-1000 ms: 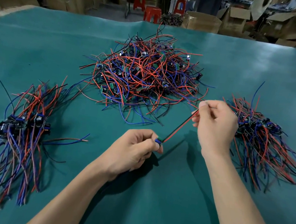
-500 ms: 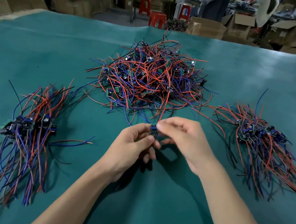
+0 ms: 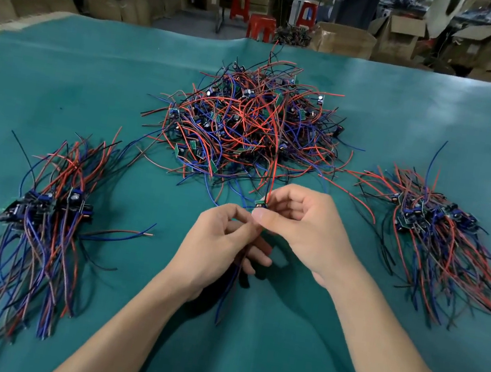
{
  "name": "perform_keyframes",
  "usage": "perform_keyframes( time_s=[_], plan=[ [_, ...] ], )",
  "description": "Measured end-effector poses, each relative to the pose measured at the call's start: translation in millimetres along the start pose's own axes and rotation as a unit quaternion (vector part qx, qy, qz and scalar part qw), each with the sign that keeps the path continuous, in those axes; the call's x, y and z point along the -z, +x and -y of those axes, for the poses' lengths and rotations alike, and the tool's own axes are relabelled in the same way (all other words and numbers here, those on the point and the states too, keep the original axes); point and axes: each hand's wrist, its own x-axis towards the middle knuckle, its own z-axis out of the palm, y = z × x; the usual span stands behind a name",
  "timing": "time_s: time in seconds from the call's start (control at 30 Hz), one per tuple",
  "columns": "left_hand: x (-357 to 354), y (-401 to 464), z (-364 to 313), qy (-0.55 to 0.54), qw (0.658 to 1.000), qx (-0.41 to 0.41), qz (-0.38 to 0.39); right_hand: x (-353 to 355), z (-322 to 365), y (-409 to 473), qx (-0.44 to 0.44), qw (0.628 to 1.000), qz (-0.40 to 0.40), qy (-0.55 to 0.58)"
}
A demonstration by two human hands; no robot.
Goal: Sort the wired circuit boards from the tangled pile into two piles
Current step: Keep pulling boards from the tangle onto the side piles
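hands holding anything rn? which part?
Both hands, left hand and right hand, pinch one wired circuit board at the small board itself; its wires hang free.

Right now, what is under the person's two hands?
Green table mat and dangling blue wires below the left hand and right hand. Mat directly beneath them is hidden.

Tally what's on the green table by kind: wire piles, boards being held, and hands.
Tangled piles: 1, the middle pile
Sorted piles: 2, the left pile and the right pile
Held boards: 1, the board pinched between the left hand and right hand
Hands: 2
Total: 6
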Motion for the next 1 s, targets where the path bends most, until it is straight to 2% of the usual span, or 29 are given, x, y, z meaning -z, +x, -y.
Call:
perform_keyframes(
  time_s=[0.13, 0.33, 0.6, 0.67, 0.73, 0.8, 0.83, 0.9, 1.0],
  plan=[
    [2.0, -2.2, -5.5, -0.026, 0.998, 0.027, 0.042, -5.5, 2.1, 1.4, -0.039, 0.991, -0.037, 0.124],
    [2.5, -6.8, -9.9, 0.002, 0.996, 0.017, 0.090, -1.1, 6.8, 5.0, -0.090, 0.943, -0.100, 0.305],
    [0.8, -9.5, -11.8, 0.079, 0.986, 0.035, 0.140, 31.1, 4.4, 12.6, -0.144, 0.854, -0.247, 0.435],
    [0.4, -9.4, -10.6, 0.084, 0.985, 0.037, 0.144, 41.2, 8.4, 12.1, -0.129, 0.845, -0.276, 0.440],
    [-0.2, -10.2, -11.4, 0.097, 0.984, 0.032, 0.144, 57.6, 20.5, 11.1, -0.078, 0.837, -0.317, 0.439],
    [-0.6, -10.8, -10.8, 0.104, 0.986, 0.021, 0.129, 71.0, 44.0, 8.6, -0.008, 0.846, -0.336, 0.415],
    [-0.2, -10.8, -11.2, 0.101, 0.988, 0.018, 0.115, 70.4, 58.7, 7.5, 0.019, 0.862, -0.321, 0.393],
    [-0.8, -8.0, -10.0, 0.095, 0.991, 0.015, 0.091, 48.2, 85.2, 5.9, 0.041, 0.907, -0.247, 0.338],
    [-2.0, -7.6, -11.3, 0.100, 0.991, 0.000, 0.083, -23.2, 110.3, 13.3, 0.015, 0.960, -0.098, 0.262]
  ],
)
